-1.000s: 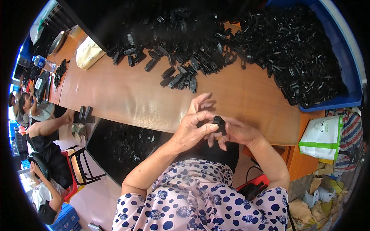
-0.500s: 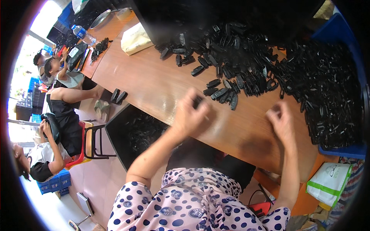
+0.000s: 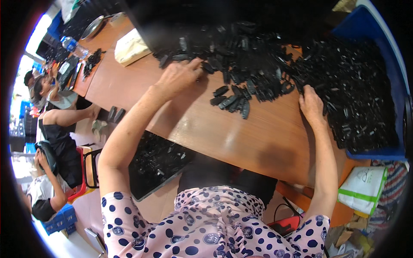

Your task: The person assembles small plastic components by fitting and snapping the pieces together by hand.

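Small, oblong black plastic parts [image 3: 258, 73] lie in a loose heap across the far side of the brown table [image 3: 206, 122]. At the heap's left edge is my left hand [image 3: 178, 77], fingers bent and drawn together; what they hold, if anything, is hidden. A little cluster of the parts [image 3: 232, 101] sits apart on the wood, between my hands. My right hand [image 3: 311, 104] is at the heap's right side, by the blue bin [image 3: 363, 23] full of small black pieces. Its fingers are curled with the tips against dark pieces, and I cannot make out what is in them.
Below the table's near edge stands a black tray [image 3: 159, 187] of dark pieces. A cream-coloured packet [image 3: 130, 48] and a water bottle [image 3: 74, 47] are at the far left. Other people sit on the left. A white and green bag [image 3: 365, 187] stands at the right.
My left hand has moved away and left, from above the bare wood to the heap's edge. My right hand has moved farther off to the heap near the blue bin. The view has shifted slightly.
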Demonstrator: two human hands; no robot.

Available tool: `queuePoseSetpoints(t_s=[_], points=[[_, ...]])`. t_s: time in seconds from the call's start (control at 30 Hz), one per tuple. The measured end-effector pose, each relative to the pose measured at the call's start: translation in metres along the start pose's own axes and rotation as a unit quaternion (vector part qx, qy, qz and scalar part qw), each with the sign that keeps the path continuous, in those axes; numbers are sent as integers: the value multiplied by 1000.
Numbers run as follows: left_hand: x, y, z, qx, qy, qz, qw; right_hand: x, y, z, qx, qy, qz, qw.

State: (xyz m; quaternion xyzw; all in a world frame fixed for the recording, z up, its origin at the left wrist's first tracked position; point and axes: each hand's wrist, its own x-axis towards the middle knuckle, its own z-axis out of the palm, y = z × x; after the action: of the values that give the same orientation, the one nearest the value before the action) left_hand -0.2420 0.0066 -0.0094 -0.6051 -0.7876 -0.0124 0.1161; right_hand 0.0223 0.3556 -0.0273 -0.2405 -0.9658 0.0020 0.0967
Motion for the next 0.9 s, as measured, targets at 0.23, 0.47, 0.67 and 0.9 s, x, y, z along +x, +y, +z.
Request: queuePoseSetpoints(t_s=[0.23, 0.47, 0.67, 0.9], points=[[-34, 10, -3, -220, -12, -125, 967, -35, 16, -5, 519, -142, 139, 831], [-49, 116, -9, -689, 37, -270, 671, -97, -39, -25, 845, -119, 147, 500], [-55, 186, -23, -676, 81, -201, 704, -124, -113, -67, 744, -280, 94, 600], [-49, 195, -29, -623, 103, -115, 767, -130, -122, -64, 724, -311, 60, 612]])
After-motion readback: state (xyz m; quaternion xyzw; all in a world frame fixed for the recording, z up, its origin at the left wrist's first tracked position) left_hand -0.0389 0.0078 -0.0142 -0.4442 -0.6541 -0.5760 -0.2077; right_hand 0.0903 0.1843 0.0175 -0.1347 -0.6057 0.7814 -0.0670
